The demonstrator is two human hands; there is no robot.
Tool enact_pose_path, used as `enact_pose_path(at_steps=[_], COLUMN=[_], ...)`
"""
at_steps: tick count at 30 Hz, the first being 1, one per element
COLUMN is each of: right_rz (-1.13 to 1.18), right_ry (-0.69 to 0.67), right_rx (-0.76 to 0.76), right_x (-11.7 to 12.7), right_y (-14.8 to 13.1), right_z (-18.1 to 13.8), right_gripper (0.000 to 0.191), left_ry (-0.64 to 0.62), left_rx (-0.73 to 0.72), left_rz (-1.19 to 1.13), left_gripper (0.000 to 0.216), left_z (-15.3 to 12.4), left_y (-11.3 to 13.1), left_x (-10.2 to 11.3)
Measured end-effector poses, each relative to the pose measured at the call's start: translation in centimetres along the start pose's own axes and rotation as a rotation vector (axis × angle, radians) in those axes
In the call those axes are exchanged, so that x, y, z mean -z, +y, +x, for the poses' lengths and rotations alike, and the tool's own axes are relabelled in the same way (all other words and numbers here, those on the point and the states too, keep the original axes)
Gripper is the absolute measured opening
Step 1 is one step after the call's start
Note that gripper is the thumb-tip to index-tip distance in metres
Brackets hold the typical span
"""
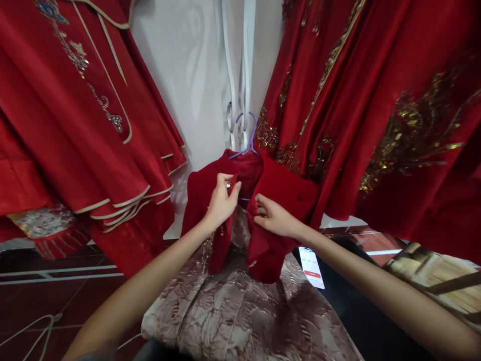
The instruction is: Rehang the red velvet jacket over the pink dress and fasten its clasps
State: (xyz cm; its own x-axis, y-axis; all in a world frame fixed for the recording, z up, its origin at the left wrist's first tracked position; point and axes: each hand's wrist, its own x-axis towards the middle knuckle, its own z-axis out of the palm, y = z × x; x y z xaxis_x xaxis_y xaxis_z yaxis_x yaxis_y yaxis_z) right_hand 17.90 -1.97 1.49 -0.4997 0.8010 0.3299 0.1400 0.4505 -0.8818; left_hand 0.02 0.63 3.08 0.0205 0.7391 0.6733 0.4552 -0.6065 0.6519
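Observation:
A short red jacket [293,193] hangs on a purple hanger [249,143], its front parted so the inside of the collar shows. My left hand [223,198] pinches the jacket's front edge at the left, near a shiny round button. On the opposite edge, my right hand [272,215] has its fingers curled around the red cloth. Beaded trim runs down the left front panel. The lower part of the jacket lies over a brownish patterned fabric [225,316].
Red garments with pale piping [112,170] hang at the left; red dresses with gold sequins [361,125] hang at the right. A white panel [176,65] stands behind. A lit phone [311,268] lies beside the patterned fabric. A white cable [47,328] is at lower left.

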Motion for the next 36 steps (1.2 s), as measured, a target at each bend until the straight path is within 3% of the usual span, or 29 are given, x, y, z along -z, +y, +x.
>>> enact_pose_path(at_steps=[2,4,8,11,15,18,23,30,36], right_rz=[0.107,0.132,0.132,0.197,0.237,0.223,0.17,-0.003,-0.133], right_ry=[-0.067,-0.022,0.335,0.464,0.473,0.457,0.409,0.37,0.463], right_rx=[0.026,0.044,0.084,0.146,0.168,0.185,0.185,0.13,0.184], right_x=[-0.9,-1.3,-1.6,-1.7,-1.7,-1.5,-1.3,-0.7,-0.3], right_y=[0.4,1.0,2.3,2.7,2.6,2.7,3.0,2.5,2.1], right_z=[1.0,1.5,1.2,1.0,1.2,1.2,0.8,1.2,1.7], right_gripper=[0.022,0.023,0.034,0.037,0.022,0.02,0.022,0.026,0.027], left_ry=[-0.032,-0.082,-0.139,-0.194,-0.116,-0.076,-0.138,-0.316,-0.389], left_rx=[-0.027,-0.021,0.021,0.008,0.097,0.139,0.103,-0.098,-0.171], left_rz=[-0.091,-0.114,0.016,0.038,-0.105,-0.196,-0.176,0.092,0.184], left_gripper=[0.021,0.024,0.03,0.036,0.036,0.024,0.01,0.014,0.017], left_z=[0.1,-0.1,-1.1,-1.8,-2.4,-2.4,-1.5,-0.4,-0.3], left_y=[0.6,0.5,-0.6,-0.8,-0.2,-0.1,-0.5,-0.1,0.2], left_x=[-1.1,-1.4,-0.5,-0.2,-0.4,-0.5,-0.3,0.4,0.7])
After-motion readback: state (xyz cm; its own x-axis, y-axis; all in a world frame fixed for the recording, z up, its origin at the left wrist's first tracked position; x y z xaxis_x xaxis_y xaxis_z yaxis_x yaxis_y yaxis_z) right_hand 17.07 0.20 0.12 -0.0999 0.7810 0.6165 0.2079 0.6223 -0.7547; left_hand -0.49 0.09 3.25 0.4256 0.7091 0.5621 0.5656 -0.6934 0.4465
